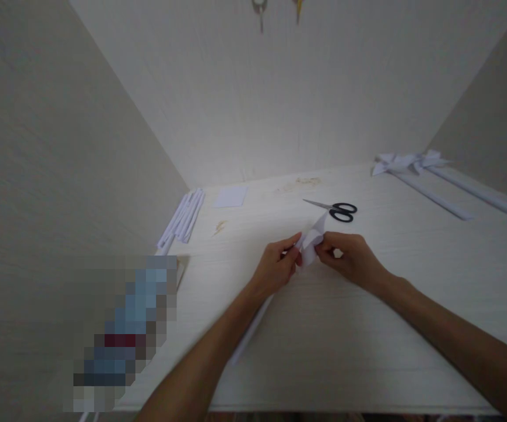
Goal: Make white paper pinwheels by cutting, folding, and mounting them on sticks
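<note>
Both hands meet over the middle of a pale wooden table [367,328]. My left hand [277,266] and my right hand [349,257] pinch a small folded piece of white paper [312,239] between their fingertips; its pointed tip sticks up and away from me. A long white paper strip or rolled stem [251,331] runs from under my left hand down toward the near edge. Black-handled scissors [336,210] lie just beyond the hands, blades pointing left.
A bundle of white paper strips [183,220] lies at the left wall. A small white square sheet [230,197] sits behind it. Finished white paper pieces with long stems [429,176] lie far right. A blurred patch [123,334] covers the near left. Walls enclose three sides.
</note>
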`<state>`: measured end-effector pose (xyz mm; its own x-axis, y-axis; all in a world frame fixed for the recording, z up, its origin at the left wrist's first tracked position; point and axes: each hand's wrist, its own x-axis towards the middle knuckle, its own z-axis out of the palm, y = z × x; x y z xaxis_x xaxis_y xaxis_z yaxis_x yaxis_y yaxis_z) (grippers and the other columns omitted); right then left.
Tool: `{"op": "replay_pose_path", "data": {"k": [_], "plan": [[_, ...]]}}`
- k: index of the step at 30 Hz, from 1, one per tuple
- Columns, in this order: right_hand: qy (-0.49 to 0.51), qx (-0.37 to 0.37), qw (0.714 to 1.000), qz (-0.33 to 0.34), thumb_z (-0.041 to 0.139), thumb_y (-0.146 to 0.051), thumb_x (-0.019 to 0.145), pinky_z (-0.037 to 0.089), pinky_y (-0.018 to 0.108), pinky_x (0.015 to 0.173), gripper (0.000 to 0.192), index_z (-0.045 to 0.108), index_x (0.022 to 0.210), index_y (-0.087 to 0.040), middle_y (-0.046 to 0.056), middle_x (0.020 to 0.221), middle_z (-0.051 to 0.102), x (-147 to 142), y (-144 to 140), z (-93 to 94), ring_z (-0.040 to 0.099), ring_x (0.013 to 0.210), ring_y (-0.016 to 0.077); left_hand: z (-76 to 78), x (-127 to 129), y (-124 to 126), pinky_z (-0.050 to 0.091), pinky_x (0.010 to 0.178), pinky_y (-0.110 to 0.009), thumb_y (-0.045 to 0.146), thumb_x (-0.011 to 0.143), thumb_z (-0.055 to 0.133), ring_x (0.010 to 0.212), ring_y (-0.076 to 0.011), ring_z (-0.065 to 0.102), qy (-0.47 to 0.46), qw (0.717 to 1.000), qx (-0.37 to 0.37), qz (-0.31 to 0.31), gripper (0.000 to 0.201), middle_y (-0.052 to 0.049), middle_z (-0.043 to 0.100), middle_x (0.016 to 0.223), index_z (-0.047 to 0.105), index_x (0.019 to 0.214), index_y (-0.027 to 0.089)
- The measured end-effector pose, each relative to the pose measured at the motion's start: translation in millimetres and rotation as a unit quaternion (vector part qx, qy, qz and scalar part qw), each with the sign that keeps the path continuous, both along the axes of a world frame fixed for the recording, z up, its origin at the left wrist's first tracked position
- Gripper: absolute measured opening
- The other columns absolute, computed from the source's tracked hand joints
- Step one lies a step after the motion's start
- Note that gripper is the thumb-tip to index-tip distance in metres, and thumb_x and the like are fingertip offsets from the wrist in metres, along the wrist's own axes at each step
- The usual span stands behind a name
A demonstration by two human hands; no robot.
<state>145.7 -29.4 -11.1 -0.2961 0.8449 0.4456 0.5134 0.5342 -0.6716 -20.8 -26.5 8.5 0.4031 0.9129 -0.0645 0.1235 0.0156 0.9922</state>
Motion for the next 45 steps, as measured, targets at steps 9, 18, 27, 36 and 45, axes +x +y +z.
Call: {"op": "replay_pose_path", "data": {"k": [9,18,27,36,45], "plan": [[0.059,-0.065,0.996,0.003,0.05,-0.018,0.068,0.034,0.018,0.044,0.017,0.044,0.053,-0.017,-0.002,0.051,0.047,-2,1,-2.4,0.042,0.047,0.0077,-2.2,-1,-1,0.022,0.029,-0.014,0.02,0.074,0.041,0.032,-0.0005,0.03,0.006,1.0,-0.01,-0.006,0.042,0.004,0.044,0.054,0.046,0.115,0.01],[0.099,-0.107,0.989,-0.016,0.052,-0.025,0.068,0.036,0.02,0.043,0.019,0.046,0.052,-0.017,-0.001,0.049,0.05,-4,-1,5.2,0.045,0.046,0.0085,-1.5,0,-3,0.02,0.028,-0.014,0.022,0.075,0.039,0.028,-0.0014,0.028,0.012,0.999,-0.007,-0.031,0.026,0.006,0.041,0.046,0.058,0.087,0.01],[0.065,-0.089,0.992,-0.063,0.054,-0.025,0.067,0.035,0.02,0.041,0.015,0.05,0.055,-0.016,0.0,0.05,0.052,0,3,14.1,0.045,0.044,0.0083,-16.7,11,-3,0.02,0.027,-0.016,0.025,0.075,0.038,0.025,-0.0035,0.028,0.026,0.999,-0.018,-0.035,0.024,0.007,0.034,0.036,0.045,0.055,0.015],[-0.043,0.0,0.998,-0.037,0.049,-0.014,0.069,0.04,0.021,0.05,0.007,0.053,0.064,-0.016,0.001,0.058,0.058,-1,0,14.0,0.051,0.051,0.0097,-11.5,5,0,0.025,0.028,-0.014,0.026,0.075,0.042,0.027,-0.0024,0.031,0.009,0.999,0.005,0.037,0.021,0.007,0.038,0.04,0.056,0.068,0.012],[0.094,-0.163,0.982,-0.006,0.051,-0.021,0.066,0.038,0.02,0.043,0.015,0.048,0.052,-0.016,0.0,0.047,0.054,-5,2,4.6,0.049,0.044,0.0095,-3.6,4,-4,0.023,0.027,-0.013,0.02,0.074,0.044,0.029,-0.0011,0.03,0.004,0.999,-0.012,0.041,0.041,0.007,0.04,0.046,0.048,0.113,0.011]]}}
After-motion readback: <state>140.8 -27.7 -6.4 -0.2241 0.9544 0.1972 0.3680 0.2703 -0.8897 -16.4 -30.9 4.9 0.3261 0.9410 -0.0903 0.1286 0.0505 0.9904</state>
